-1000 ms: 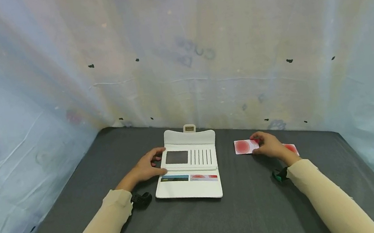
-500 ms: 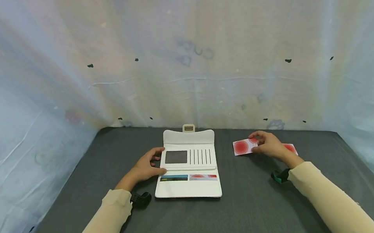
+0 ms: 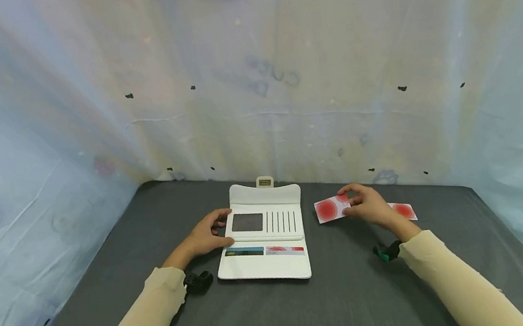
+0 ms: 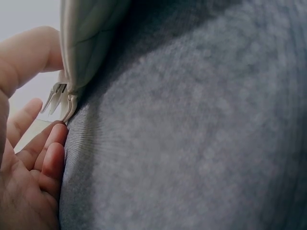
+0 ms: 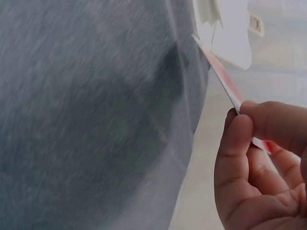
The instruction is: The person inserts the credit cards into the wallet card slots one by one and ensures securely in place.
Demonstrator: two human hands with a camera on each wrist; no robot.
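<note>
The dark bench [image 3: 339, 301] carries everything, and its surface looks matt, so flat things probably do not slide easily on it. The white wallet [image 3: 265, 270] lies unfolded there, near the middle. I judge it light, with covers rather stiff but bending at the folds; the side edge seems a good place to steady it. The left hand [image 3: 205, 233] touches this left edge with thumb and finger spread apart, and I see no firm grip. The right hand [image 3: 368, 204] pinches one end of a red-and-white card [image 3: 327, 210] between thumb and fingers. This card is tilted, to the right of the wallet and apart from it. It is probably thin, very light, springy and smooth, so it may turn in a loose pinch; the short end is a sensible hold. The spare card [image 3: 404, 211] lies beside the right wrist, partly hidden; it probably needs a fingernail under one edge.
</note>
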